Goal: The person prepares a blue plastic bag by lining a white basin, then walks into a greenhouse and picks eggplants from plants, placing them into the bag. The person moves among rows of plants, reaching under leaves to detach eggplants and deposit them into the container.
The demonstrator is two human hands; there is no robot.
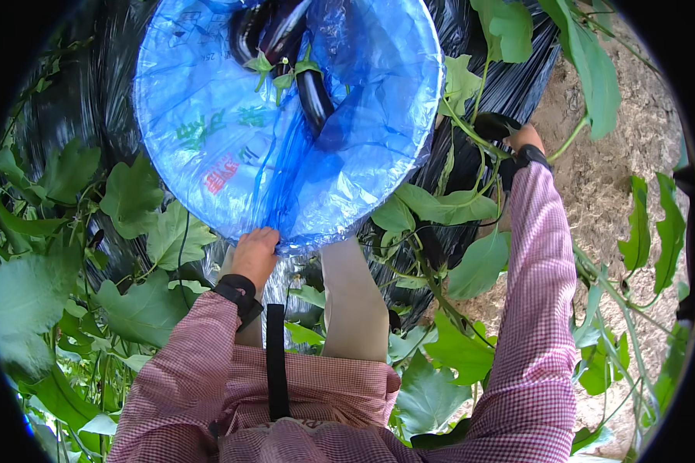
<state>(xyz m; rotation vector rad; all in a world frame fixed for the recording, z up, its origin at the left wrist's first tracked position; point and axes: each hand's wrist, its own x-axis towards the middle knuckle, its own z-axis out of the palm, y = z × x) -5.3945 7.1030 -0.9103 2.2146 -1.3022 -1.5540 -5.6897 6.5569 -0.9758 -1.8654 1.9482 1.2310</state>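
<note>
My left hand (256, 254) grips the near rim of a round container lined with blue plastic film (208, 168). Several dark purple eggplants (314, 101) with green stems lie toward the far side of the film, partly cut off by the top of the picture. Out to the right, my right hand (525, 139) is closed at the end of another dark eggplant (494, 125), among stems and leaves. Its fingers are partly hidden, and I cannot tell whether this fruit is still joined to the plant.
Eggplant leaves (133, 197) crowd the left side, and more leafy stems (440, 208) stand between the container and my right arm. Black plastic mulch film (75, 110) covers the ground around the plants. Bare soil (591, 168) runs along the right. A thin black line (184, 249) hangs at left.
</note>
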